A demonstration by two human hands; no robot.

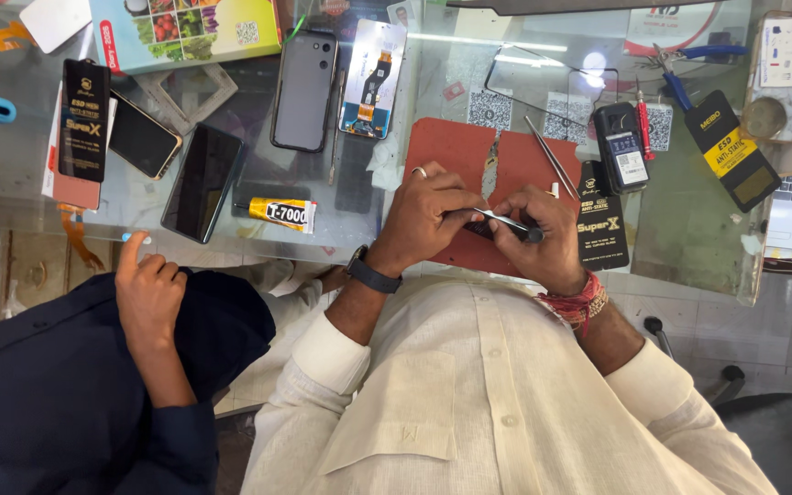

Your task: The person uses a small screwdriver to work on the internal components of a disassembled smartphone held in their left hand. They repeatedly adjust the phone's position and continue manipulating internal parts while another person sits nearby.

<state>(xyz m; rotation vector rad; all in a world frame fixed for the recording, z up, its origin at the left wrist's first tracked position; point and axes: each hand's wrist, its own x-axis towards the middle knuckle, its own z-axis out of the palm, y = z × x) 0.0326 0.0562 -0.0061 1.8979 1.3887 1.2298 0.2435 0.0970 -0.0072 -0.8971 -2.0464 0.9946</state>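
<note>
Looking down from the head view, I see both hands meeting over the red mat (pixel 456 151) at the glass table's (pixel 689 247) near edge. Left hand (pixel 428 215), ring on one finger and dark watch at the wrist, is pinched on metal tweezers (pixel 499 219). Right hand (pixel 535 240), red thread at the wrist, is curled around a small dark part (pixel 483 231); tweezer tips rest against it. I cannot tell what the part is.

Just right of the mat: a second pair of tweezers (pixel 552 158), a black packet (pixel 602 225), a small black device (pixel 621 147).

Left of the mat: glue tube (pixel 279 213), two dark phones (pixel 202 181), a grey phone back (pixel 304 90).

Far left of the mat, another person's hand (pixel 147 289), dark sleeve, one finger touching the table edge.
</note>
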